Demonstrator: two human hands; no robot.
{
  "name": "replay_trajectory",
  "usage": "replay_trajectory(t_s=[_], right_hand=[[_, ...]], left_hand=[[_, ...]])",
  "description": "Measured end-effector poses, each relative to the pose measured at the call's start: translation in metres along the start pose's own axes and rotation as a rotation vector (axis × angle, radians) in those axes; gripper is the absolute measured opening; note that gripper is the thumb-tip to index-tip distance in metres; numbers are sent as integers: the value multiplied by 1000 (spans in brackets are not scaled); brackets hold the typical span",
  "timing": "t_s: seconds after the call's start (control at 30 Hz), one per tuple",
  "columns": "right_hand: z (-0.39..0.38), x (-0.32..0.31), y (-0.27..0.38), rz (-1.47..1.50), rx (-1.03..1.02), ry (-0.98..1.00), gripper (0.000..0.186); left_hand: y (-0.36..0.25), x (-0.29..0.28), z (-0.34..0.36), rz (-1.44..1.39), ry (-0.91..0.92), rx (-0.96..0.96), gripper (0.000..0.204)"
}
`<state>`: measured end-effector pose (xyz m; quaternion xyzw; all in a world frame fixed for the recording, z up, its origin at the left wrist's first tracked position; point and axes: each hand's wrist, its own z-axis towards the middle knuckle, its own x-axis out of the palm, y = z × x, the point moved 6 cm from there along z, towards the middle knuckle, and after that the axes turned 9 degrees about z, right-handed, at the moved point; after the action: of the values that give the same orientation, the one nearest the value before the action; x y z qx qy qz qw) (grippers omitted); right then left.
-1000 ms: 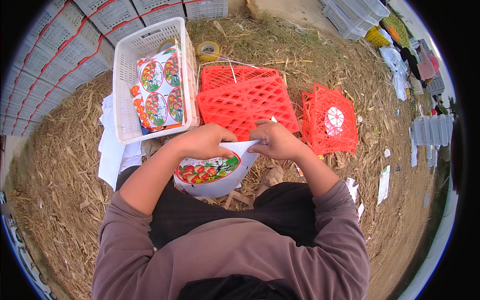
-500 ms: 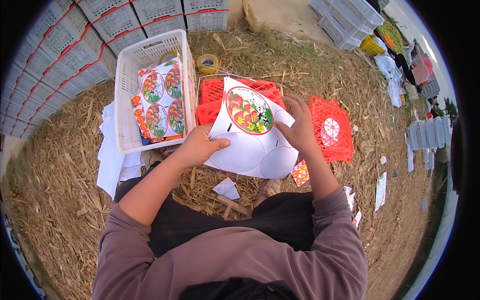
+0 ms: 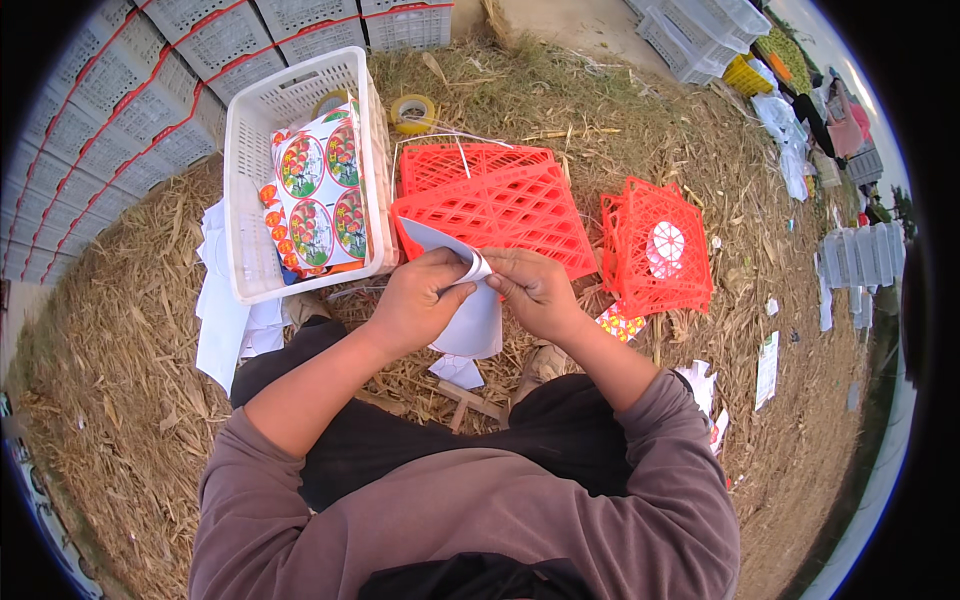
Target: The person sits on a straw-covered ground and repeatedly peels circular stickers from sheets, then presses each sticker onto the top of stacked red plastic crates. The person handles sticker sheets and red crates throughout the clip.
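Paper [image 3: 472, 328] bends between left hand [image 3: 420, 298] and right hand [image 3: 537, 290], both pinching its curled part.

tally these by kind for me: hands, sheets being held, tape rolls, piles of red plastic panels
Hands: 2 (left hand, right hand)
Held sheet: 1
Tape rolls: 2 (one outside the white basket, one inside)
Piles of red plastic panels: 2
Total: 7

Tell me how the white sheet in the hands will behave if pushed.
The white sheet is likely floppy: it curls between the left hand and right hand. Being thin, it's probably light and may crease easily.
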<state>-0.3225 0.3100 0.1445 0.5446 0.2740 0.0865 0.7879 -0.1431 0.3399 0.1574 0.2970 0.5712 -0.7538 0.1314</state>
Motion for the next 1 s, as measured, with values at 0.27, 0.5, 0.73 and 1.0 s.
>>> replay_trajectory(t_s=[0.27,0.5,0.73,1.0], right_hand=[[-6,9,-41,676,358,-122,31],[-6,-10,-88,964,623,-315,14],[-13,-100,-170,953,818,-746,18],[3,-144,-174,-305,170,-703,10]], left_hand=[[9,3,1,-150,51,-168,23],[37,24,-10,-626,133,-580,29],[58,28,-17,-493,204,-663,30],[21,76,-76,316,1120,127,27]])
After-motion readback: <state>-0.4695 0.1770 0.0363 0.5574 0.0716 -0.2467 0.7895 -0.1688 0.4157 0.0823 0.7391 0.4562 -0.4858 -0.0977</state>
